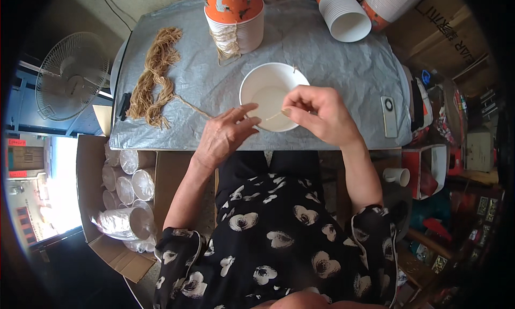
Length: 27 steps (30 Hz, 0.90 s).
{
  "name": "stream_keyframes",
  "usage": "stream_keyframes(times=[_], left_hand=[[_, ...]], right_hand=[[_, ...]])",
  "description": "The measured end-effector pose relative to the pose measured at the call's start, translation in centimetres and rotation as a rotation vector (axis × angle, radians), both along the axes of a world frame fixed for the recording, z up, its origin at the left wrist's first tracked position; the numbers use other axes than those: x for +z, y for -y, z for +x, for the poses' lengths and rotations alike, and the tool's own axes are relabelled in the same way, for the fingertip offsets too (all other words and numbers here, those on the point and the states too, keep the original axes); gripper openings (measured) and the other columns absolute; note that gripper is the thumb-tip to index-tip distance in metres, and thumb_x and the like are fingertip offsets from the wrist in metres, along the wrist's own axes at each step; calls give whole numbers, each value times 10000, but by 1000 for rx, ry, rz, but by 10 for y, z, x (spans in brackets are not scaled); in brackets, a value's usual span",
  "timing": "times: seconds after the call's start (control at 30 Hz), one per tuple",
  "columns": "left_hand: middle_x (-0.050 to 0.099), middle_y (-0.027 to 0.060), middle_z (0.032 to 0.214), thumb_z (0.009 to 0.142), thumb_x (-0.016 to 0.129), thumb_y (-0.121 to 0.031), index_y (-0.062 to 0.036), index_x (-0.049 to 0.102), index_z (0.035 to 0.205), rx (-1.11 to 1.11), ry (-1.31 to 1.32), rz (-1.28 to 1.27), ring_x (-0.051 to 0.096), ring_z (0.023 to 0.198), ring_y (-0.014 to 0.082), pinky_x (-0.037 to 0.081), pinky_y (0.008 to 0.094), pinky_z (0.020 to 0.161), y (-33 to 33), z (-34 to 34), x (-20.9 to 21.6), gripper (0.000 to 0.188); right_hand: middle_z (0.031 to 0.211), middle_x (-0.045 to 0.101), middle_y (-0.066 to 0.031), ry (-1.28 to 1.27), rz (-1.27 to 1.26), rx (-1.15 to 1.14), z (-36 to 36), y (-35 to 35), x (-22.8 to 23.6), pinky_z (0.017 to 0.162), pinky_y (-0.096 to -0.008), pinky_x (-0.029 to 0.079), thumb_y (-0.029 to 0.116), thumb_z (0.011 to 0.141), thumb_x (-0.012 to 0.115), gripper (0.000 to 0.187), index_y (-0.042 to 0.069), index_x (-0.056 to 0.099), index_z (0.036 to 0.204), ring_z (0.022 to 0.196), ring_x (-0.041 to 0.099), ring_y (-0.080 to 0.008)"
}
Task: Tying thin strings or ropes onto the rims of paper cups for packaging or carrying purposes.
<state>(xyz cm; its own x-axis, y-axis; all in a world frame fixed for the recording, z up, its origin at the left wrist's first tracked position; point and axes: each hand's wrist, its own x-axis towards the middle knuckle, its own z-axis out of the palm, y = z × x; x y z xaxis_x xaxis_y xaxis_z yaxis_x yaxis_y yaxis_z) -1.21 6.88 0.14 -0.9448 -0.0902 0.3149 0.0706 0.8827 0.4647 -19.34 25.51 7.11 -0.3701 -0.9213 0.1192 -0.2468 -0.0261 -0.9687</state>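
Note:
A white paper bucket stands open-mouthed near the table's front edge, a small twine knot at its far rim. My left hand is closed over the near-left rim, its fingertips reaching just inside. Above the bucket's near-right side, my right hand pinches a short, thin end of twine between thumb and forefinger. A bundle of brown twine lies at the left, and one strand runs from it to my left hand. The thumb of that hand is mostly hidden.
An orange-printed bucket stack, with twine loops on its side, stands at the back. More stacked buckets lie back right. A phone rests at the right edge. Left are a fan and a carton of wrapped buckets.

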Motion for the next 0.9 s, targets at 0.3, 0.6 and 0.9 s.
stream_keyframes(times=[0.3,0.6,0.9], left_hand=[[702,75,1103,807,698,2,-87,718,1062,118,-104,55,703,995,286,579,397,843,-21,37,-36,271],[712,81,1063,883,673,18,-79,662,1105,150,-55,226,713,919,305,583,390,792,-33,46,-40,243],[716,92,1054,881,661,33,-73,646,1108,130,-60,258,714,910,317,585,390,780,-33,47,-40,251]], right_hand=[[674,539,39,-122,273,167,11,19,-37,579,-249,410,45,920,674,75,-2,644,870,635,466,-38],[634,581,-31,-238,287,177,27,28,-54,558,-304,427,69,900,681,105,-9,633,847,577,501,-97],[672,668,-151,-236,330,200,29,31,-57,615,-391,508,65,865,657,111,-28,651,805,612,665,-258]])
